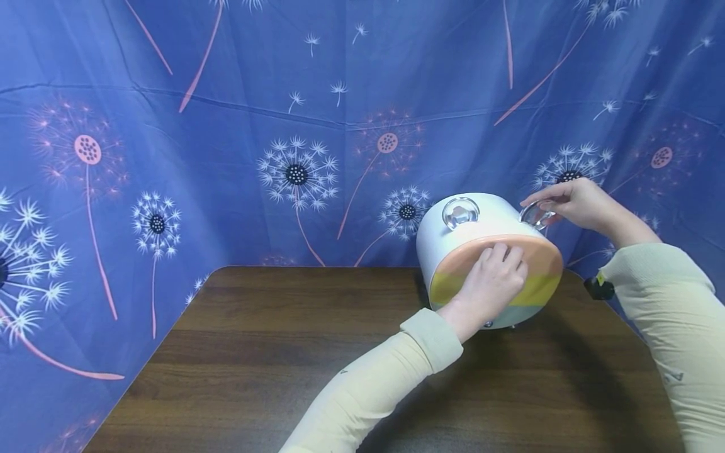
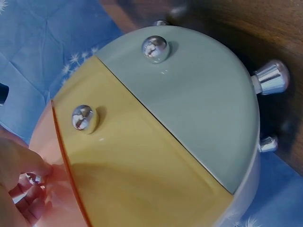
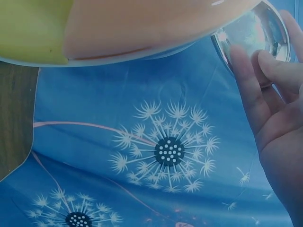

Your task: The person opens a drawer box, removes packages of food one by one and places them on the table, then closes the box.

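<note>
A white round drawer box (image 1: 427,242), shaped like an alarm clock, stands at the table's back right. Its front has a peach drawer (image 1: 464,258), a yellow drawer (image 2: 137,156) and a grey-green drawer (image 2: 189,90). My left hand (image 1: 491,283) pinches the small silver knob (image 2: 34,178) of the peach drawer. Along that drawer's border with the yellow one runs a thin dark orange edge. Up on the box's right side, my right hand (image 1: 580,204) holds a shiny silver dome (image 3: 251,35), fingers and thumb on it. A matching dome (image 1: 460,212) sits at top left.
Silver knobs (image 2: 84,118) stick out from the lower drawers, and short metal feet (image 2: 272,78) from the underside. The brown wooden table (image 1: 255,352) stretches left and forward. A blue dandelion-print cloth (image 1: 226,157) hangs right behind the box.
</note>
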